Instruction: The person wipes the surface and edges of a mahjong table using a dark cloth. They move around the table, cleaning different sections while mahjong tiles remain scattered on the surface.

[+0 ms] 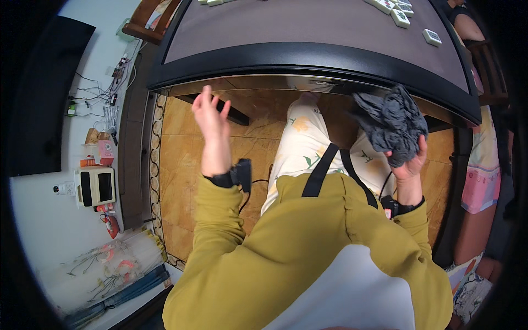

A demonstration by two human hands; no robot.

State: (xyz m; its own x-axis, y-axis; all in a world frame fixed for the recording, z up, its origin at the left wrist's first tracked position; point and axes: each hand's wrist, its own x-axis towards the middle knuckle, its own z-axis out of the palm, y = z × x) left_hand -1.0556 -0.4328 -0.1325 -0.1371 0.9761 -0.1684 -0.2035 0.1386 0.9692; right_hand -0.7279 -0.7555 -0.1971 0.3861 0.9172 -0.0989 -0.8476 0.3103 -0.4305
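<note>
A crumpled dark grey cloth (pixel 397 124) bunches up in my right hand (pixel 410 162), whose fingers wrap its lower right side. The cloth reaches up to the table's front edge. My left hand (pixel 210 118) is raised at the left, fingers apart, with nothing in it. It hovers just short of the front side of the mahjong table (pixel 308 60), which has a black padded rim and a grey-brown top. Several mahjong tiles (pixel 400 18) lie on the top at the far right, with a single tile (pixel 432 37) apart from them.
Below the table is a tan tiled floor (pixel 181 137) and a dark table leg (pixel 234 113). A wooden chair (pixel 147 27) stands at the far left. Along the left wall are a black screen (pixel 52 93), cables and a cream appliance (pixel 94 186). Another person's arm (pixel 467 26) shows at the far right.
</note>
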